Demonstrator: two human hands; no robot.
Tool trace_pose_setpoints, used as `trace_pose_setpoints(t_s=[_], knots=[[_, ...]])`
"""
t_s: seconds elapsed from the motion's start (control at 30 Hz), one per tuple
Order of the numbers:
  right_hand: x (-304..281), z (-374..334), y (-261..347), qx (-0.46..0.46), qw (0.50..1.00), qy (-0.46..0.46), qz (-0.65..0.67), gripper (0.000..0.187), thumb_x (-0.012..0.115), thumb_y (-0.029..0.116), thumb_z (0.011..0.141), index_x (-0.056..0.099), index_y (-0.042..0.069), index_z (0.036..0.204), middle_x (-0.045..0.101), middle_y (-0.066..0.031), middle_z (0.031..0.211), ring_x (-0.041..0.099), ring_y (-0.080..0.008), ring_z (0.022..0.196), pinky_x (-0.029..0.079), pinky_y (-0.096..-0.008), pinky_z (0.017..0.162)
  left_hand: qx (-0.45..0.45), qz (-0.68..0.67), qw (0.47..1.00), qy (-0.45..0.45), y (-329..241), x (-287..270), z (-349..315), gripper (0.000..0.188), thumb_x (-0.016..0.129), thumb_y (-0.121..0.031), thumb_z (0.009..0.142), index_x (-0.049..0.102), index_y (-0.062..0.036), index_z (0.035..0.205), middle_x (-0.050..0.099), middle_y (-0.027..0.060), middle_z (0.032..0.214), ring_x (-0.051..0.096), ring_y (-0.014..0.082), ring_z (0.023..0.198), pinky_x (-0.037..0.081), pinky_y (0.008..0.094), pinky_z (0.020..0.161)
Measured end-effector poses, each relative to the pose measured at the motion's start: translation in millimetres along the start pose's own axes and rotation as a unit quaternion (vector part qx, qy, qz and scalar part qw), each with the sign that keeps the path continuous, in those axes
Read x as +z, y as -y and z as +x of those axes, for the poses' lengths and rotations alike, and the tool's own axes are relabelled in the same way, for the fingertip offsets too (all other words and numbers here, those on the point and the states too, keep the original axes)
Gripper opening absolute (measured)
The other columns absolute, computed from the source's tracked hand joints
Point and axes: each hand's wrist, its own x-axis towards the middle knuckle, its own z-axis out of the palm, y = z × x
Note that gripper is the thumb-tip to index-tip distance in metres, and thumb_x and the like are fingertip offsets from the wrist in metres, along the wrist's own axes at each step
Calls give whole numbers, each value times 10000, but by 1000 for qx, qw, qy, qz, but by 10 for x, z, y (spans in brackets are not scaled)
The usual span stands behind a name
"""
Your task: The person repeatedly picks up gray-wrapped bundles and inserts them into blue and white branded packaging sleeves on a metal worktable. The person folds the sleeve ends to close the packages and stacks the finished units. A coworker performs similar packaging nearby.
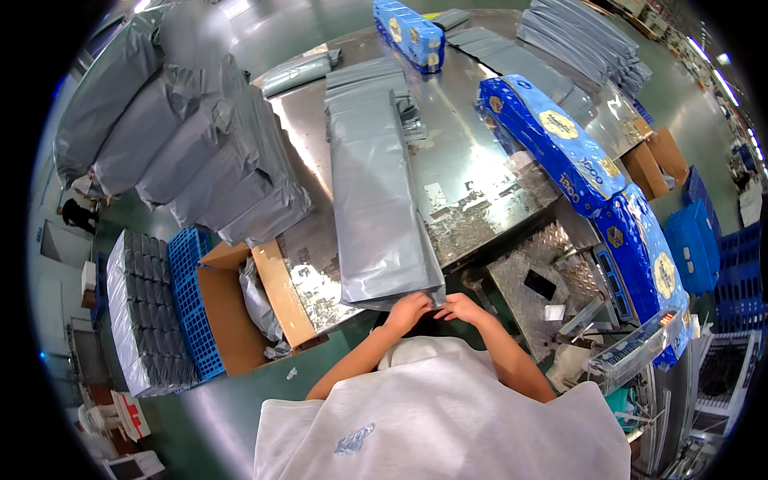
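"What are you seeing through the head camera?"

"From my distant seat I'm looking down on a long, flat grey plastic bag [374, 200]. It's lying lengthwise on a scuffed, silver metal worktop [456, 128], and its near end is overhanging the edge beside the wearer's body. I cannot tell how many layers are lying there."

"How are the fingers doing?"

"On my view the bare left hand [409, 311] is bending over the near edge of the bag, its fingers pinching the plastic. The bare right hand [464, 308] is meeting the near right corner, just beside the left one. Its fingers are curling narrowly together, but I cannot tell whether they're gripping."

"And around the hands?"

"To the left I'm seeing a tall heap of bulging grey plastic packages [192, 144] rising beside the bag. Below it an open brown cardboard box [230, 324] is holding crumpled grey plastic [258, 300], and a blue lattice plastic crate [190, 300] is standing just beyond."

"On the right?"

"Two glossy blue plastic-wrapped packs [552, 140] are lying end to end, while a smaller-looking blue pack [408, 36] is standing toward the far side. Past the right forearm, a black rectangular phone [540, 283] and a small white square [554, 313] are resting on a patterned metal plate [512, 304]."
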Motion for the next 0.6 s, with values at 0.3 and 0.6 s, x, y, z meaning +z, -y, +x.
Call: trace_pose_setpoints(t_s=[0.3,0.6], knots=[[-149,-67,-104,36,994,-42,93,257,423,149,877,524,31,1081,600,-106,1081,617,-187,893,467,-279,729,-543,231,696,-410,1544,-1782,-2404,110,480,-150,849,446,-46,862,561,190,817,569,303,765,436,429,673],[-98,-170,354,-99,848,-295,-429,640,462,-64,680,346,66,1296,417,-194,1247,411,-358,1147,359,-432,927,-203,525,805,-186,1603,-1958,-1501,359,451,-72,804,483,14,1151,418,171,1258,383,331,1166,282,412,1003]])
